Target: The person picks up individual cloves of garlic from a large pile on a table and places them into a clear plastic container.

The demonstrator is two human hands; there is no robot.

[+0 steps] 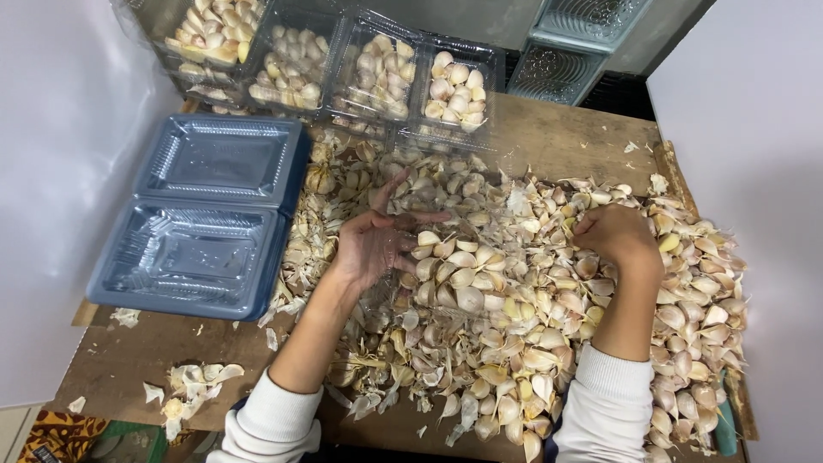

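Head view shows the left hand [370,247] palm up, fingers [420,218] spread apart over the garlic clove pile [514,300], holding nothing. The right hand [615,233] is curled shut on cloves at the pile's right side. Four clear trays [377,69] along the bench [566,137] far edge are filled; the empty blue trays [206,214] at the left edge and the large heap remain.

Clear trays [377,64] behind — perhaps blue-tinted stack [206,214] left.
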